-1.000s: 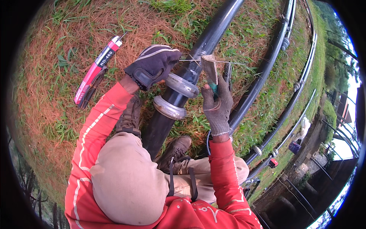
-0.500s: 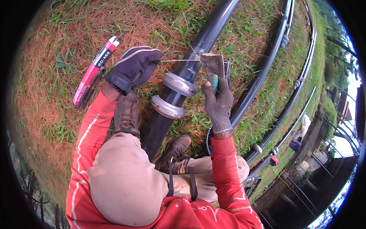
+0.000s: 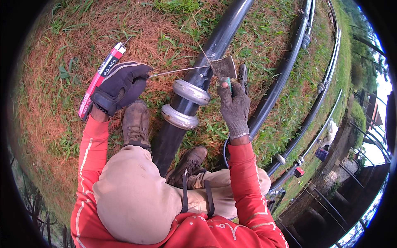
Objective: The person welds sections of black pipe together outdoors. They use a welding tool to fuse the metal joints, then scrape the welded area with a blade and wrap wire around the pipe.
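My left hand (image 3: 124,84), in a dark padded glove, is closed with its fingertips at one end of a thin welding rod (image 3: 175,72). The rod slants across a black pipe (image 3: 215,45) to the edge of a scraper (image 3: 223,67) with a flat, worn blade and a green handle. My right hand (image 3: 235,108), in a grey knit glove with a bare thumb tip, grips the scraper. A dark clamp-like tool (image 3: 243,76) sticks out beside its fingers; its lower part is hidden. Two silver rings (image 3: 191,91) circle the pipe just below the rod.
A red, white and black rod packet (image 3: 101,74) lies on the grass, partly behind my left glove. More black pipes (image 3: 285,68) run along the right. My boots (image 3: 136,124) stand on either side of the near pipe. Dry needles (image 3: 53,124) cover the ground.
My left hand has moved left and slightly down, overlapping the packet, and the rod now slopes. The scraper has shifted a little left and its blade has turned.
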